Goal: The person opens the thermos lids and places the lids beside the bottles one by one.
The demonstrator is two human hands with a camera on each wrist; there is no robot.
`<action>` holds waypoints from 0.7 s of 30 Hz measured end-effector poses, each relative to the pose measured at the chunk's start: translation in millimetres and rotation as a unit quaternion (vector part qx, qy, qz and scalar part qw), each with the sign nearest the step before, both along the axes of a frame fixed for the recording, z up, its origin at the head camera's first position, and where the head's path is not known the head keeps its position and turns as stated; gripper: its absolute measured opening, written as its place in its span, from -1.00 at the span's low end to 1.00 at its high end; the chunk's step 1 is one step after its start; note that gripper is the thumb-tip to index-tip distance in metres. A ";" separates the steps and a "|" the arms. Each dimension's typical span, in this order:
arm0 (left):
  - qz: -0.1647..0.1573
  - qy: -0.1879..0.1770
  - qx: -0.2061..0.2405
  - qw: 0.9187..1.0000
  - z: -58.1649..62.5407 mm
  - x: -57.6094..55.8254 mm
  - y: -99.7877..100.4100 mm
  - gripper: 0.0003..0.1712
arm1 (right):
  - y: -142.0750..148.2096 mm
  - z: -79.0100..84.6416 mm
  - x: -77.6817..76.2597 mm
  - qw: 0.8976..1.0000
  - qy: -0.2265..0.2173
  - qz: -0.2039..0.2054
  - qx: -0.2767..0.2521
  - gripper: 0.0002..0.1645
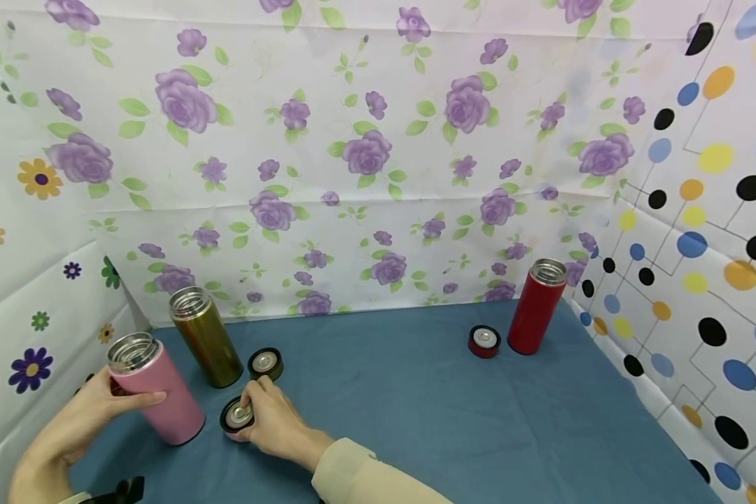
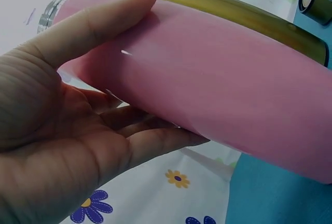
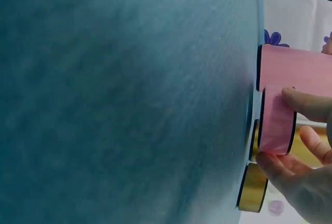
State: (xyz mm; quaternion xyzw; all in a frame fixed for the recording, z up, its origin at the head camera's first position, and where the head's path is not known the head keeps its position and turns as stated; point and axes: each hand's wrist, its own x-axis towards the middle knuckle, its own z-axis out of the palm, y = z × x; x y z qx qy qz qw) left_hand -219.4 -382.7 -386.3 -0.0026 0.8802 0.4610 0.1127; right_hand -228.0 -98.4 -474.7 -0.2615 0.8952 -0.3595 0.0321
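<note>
On the left in the head view, a pink thermos bottle (image 1: 166, 402) stands without its lid, steel mouth showing. My left hand (image 1: 91, 413) holds it near the top; in the left wrist view the thumb lies along one side of the pink body (image 2: 218, 73) and the fingers reach round the other. My right hand (image 1: 278, 422) pinches the pink lid (image 3: 277, 120) by its rim, thumb on one side and fingers opposite. The lid's grey inner side (image 1: 238, 414) faces up, just right of the bottle's base.
Behind the pink bottle stands an open gold thermos bottle (image 1: 209, 343), with its gold lid (image 1: 266, 362) upturned beside it. At the back right are a lidless red thermos bottle (image 1: 537, 311) and a red lid (image 1: 484, 341). Patterned cloth walls (image 1: 378, 210) bound the blue tabletop (image 1: 403, 413).
</note>
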 end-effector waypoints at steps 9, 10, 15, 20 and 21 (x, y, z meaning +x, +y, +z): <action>-0.009 0.008 0.020 1.000 -4.6 -1.3 1.2 0.09 | 1.8 -2.5 -2.3 0.999 0.006 0.007 0.030 -0.48; -0.009 0.006 0.020 1.000 -4.7 -1.7 1.3 0.09 | 1.8 -2.4 -2.6 0.999 0.006 0.008 0.033 -0.47; -0.007 -0.005 0.022 1.000 -4.2 -3.8 2.7 0.13 | 2.2 -1.3 -4.9 0.999 -0.003 0.008 0.042 -0.45; -0.005 0.000 0.032 0.999 -5.1 -4.1 4.7 0.14 | 4.7 -0.9 -7.2 0.999 -0.030 0.016 0.025 -0.42; -0.005 0.004 0.033 0.999 -5.6 -4.1 5.1 0.14 | 5.6 -0.5 -7.8 0.999 -0.040 0.020 0.019 -0.42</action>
